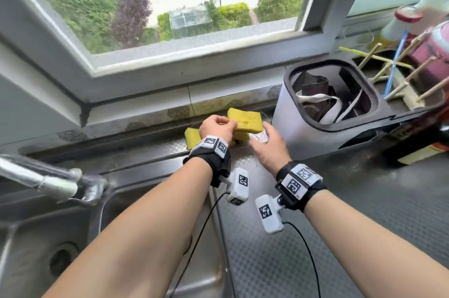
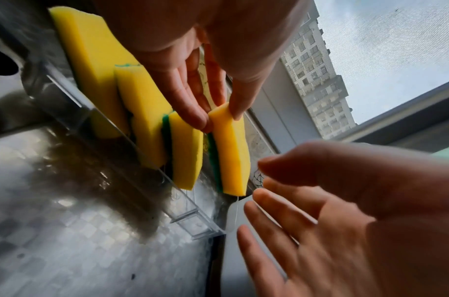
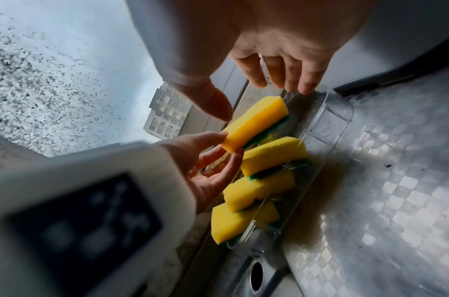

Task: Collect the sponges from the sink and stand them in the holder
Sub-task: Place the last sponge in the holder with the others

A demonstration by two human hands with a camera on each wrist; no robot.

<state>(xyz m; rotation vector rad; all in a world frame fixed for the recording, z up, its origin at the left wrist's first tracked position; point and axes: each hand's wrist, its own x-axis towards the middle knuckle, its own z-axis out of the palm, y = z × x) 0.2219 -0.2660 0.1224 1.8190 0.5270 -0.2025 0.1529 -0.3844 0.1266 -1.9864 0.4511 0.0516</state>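
L hand (image 2: 192, 66) fingers (image 2: 237, 104) pinch the top corner of a yellow-green sponge (image 2: 230, 152), held over the clear holder (image 3: 327, 124) w/ 3 sponges (image 3: 271, 156) already standing in it. R hand (image 3: 281, 50) open, fingers spread beside the holder's free end. Holder sits on the steel table (image 1: 340, 225) by the sink (image 1: 60, 237).

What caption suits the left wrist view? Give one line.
Left hand pinches a fourth sponge beside three standing in the clear holder.

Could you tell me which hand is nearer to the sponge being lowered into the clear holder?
Left. The left hand pinches the end of that sponge. The right hand hovers open beside the sponge's other end, over the empty end of the holder, not touching the sponge.
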